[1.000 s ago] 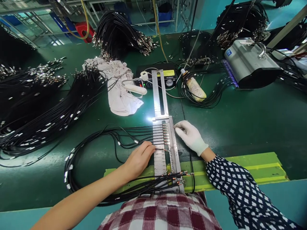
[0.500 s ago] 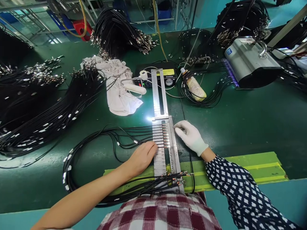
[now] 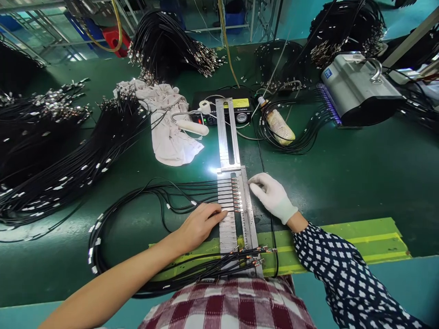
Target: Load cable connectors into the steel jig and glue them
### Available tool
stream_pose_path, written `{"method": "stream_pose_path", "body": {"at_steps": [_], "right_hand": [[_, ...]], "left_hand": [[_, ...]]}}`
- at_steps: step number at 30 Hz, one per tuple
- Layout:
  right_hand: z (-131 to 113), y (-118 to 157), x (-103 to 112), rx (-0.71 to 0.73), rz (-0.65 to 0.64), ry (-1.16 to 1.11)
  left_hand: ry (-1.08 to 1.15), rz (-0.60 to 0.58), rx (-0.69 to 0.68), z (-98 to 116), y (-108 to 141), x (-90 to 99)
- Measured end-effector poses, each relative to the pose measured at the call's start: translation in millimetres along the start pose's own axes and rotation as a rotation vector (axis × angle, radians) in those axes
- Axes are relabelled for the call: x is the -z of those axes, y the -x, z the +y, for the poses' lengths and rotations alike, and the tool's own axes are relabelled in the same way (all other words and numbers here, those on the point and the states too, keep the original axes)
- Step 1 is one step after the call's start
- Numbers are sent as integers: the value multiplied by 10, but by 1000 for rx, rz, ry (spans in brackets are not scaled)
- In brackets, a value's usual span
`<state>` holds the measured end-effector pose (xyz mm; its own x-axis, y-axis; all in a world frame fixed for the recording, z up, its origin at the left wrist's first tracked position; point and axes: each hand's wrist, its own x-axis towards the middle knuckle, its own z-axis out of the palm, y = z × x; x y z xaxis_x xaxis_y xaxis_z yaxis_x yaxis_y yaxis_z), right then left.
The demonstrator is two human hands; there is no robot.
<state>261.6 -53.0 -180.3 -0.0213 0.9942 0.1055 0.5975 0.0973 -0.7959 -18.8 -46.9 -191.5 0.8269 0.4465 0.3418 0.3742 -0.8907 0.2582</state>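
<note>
- The bench is viewed from the wearer's head, forward and down.
- The checked shirt is caught close at six o'clock, the black box farther at twelve.

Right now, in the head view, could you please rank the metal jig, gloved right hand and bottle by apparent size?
Largest to smallest:
1. Metal jig
2. Gloved right hand
3. Bottle
</note>
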Motion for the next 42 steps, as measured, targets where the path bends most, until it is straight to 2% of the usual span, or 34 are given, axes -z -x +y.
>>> {"method": "stream_pose_path", "body": {"at_steps": [5,12,16,19,22,26,28,31,37,40,42], "right_hand": [[-5,-5,-17,8,2,22],[-6,3,-40,30,33,42],[24,8,-36,41,35,54],[41,9,-38,44,45,43],[-14,25,-78,19,54,79],[-203,72,-195,-47,20,357],[-283,96,-244,-33,-8,440],[-327,105,-273,-15,-28,449],[-275,-40,-261,2,-10,493],[-235,-135,-245,-11,5,487],[-206,-165,-232,-19,7,464]], "left_hand": [[-145,4,5,21,23,55],[-132,-23,-89,85,-308,1],[-184,-16,-82,144,-359,-54],[-220,5,-36,138,-346,-27],[-240,28,104,39,-381,38],[-304,-24,380,-155,-526,62],[-251,-88,444,-221,-588,30],[-169,-127,462,-272,-627,-30],[-161,-135,463,-399,-720,-50],[-226,-91,448,-395,-783,-7],[-269,-36,354,-310,-754,7]]}}
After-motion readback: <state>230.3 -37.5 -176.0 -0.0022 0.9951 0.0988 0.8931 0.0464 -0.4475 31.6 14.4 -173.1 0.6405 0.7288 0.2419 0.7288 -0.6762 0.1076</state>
